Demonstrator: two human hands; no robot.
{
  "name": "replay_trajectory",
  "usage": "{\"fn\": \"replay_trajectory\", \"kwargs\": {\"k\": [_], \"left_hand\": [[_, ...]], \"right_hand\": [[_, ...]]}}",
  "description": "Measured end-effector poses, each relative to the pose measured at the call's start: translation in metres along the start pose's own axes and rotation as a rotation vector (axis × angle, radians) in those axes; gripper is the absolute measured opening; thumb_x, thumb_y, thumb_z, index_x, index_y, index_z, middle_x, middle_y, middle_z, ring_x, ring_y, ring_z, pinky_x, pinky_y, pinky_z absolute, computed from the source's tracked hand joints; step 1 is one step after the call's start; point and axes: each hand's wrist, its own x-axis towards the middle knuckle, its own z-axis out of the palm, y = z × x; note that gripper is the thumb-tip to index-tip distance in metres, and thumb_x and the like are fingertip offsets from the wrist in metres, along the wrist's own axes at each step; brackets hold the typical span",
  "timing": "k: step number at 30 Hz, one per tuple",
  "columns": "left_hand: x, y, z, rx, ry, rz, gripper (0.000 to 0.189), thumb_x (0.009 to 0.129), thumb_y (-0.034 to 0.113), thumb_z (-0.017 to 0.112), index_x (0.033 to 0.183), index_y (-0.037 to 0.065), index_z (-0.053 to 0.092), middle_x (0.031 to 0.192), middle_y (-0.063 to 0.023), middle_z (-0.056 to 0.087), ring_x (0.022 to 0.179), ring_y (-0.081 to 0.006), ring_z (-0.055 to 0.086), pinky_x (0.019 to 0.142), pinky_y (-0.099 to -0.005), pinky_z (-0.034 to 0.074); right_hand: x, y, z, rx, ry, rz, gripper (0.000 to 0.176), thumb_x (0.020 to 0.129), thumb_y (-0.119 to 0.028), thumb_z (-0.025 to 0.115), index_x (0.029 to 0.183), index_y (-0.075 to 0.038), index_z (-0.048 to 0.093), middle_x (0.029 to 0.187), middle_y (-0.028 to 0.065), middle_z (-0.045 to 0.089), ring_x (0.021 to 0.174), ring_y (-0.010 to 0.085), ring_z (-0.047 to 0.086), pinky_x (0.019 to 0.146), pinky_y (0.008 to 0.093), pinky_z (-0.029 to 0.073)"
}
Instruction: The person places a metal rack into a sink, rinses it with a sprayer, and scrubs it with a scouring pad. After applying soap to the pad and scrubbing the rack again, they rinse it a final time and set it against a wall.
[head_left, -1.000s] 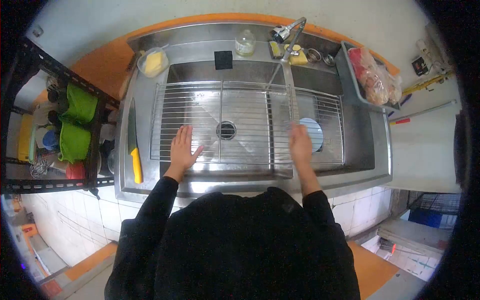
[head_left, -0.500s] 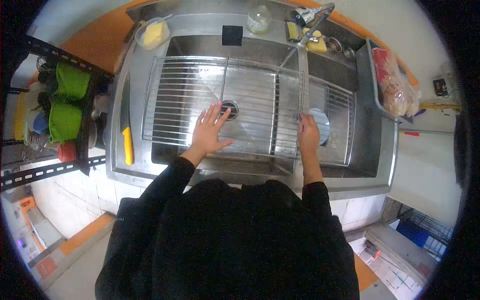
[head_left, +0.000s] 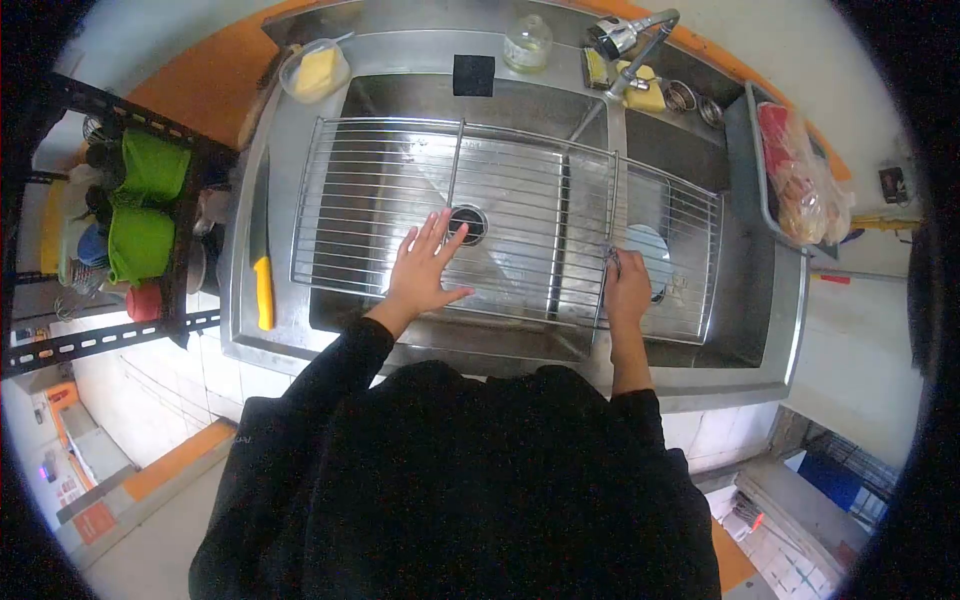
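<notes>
A wire rack point(head_left: 385, 122) lies across the sink, spanning both of its basins. My left hand point(head_left: 422, 270) rests flat on the rack's middle, fingers spread, beside the dark drain point(head_left: 467, 226) seen below. Farther right, my right hand point(head_left: 627, 290) is closed at the rack's thick crossbar point(head_left: 612, 195). A bit of something dark and shiny shows at its fingertips, too small to name. Under the rack, behind that hand, is a pale round disc point(head_left: 648, 250) in the right basin.
A yellow-handled knife point(head_left: 263, 290) lies on the left ledge. Along the back stand a tub with a yellow block point(head_left: 316, 72), a glass jar point(head_left: 528, 45), the faucet point(head_left: 640, 65) and a yellow sponge point(head_left: 645, 92). A grey bin point(head_left: 762, 160) holds bagged items at right.
My right hand has slid a little toward me along the crossbar. My left hand stays in place on the rack. The whole view has shifted slightly.
</notes>
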Motion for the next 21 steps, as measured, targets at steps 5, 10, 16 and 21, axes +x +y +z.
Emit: {"fn": "replay_trajectory", "kwargs": {"k": [5, 10, 16, 21], "left_hand": [[-0.003, -0.003, 0.005, 0.005, -0.002, 0.029, 0.098, 0.070, 0.064, 0.063, 0.148, 0.025, 0.020, 0.155, -0.0117, 0.012, 0.142, -0.0312, 0.017, 0.111, -0.0502, 0.020], [0.000, -0.003, 0.001, -0.022, -0.011, 0.003, 0.101, 0.070, 0.062, 0.063, 0.149, 0.019, 0.017, 0.155, -0.0127, 0.010, 0.142, -0.0322, 0.016, 0.111, -0.0507, 0.020], [0.001, -0.004, 0.000, -0.086, -0.047, -0.007, 0.106, 0.069, 0.058, 0.066, 0.149, 0.012, 0.014, 0.155, -0.0162, 0.011, 0.142, -0.0317, 0.015, 0.113, -0.0468, 0.018], [0.004, -0.008, -0.002, -0.157, -0.033, -0.057, 0.113, 0.067, 0.056, 0.069, 0.148, 0.004, 0.010, 0.154, -0.0188, 0.010, 0.142, -0.0323, 0.013, 0.114, -0.0443, 0.015]], "right_hand": [[0.050, -0.019, -0.002, -0.047, 0.050, 0.089, 0.024, 0.082, -0.019, 0.063, 0.104, -0.008, 0.063, 0.103, 0.0117, 0.060, 0.094, 0.0337, 0.060, 0.078, 0.0415, 0.048], [0.092, -0.101, -0.006, 0.038, 0.118, -0.002, 0.026, 0.085, -0.018, 0.058, 0.109, -0.008, 0.061, 0.104, 0.0128, 0.061, 0.095, 0.0329, 0.060, 0.078, 0.0436, 0.049], [0.079, -0.197, 0.120, 0.126, 0.003, -0.288, 0.024, 0.090, -0.017, 0.046, 0.107, -0.006, 0.059, 0.106, 0.0149, 0.060, 0.096, 0.0332, 0.060, 0.074, 0.0452, 0.051], [0.094, -0.176, 0.069, 0.070, -0.264, -0.177, 0.024, 0.088, -0.020, 0.048, 0.106, -0.008, 0.060, 0.103, 0.0142, 0.059, 0.093, 0.0329, 0.060, 0.077, 0.0463, 0.049]]}}
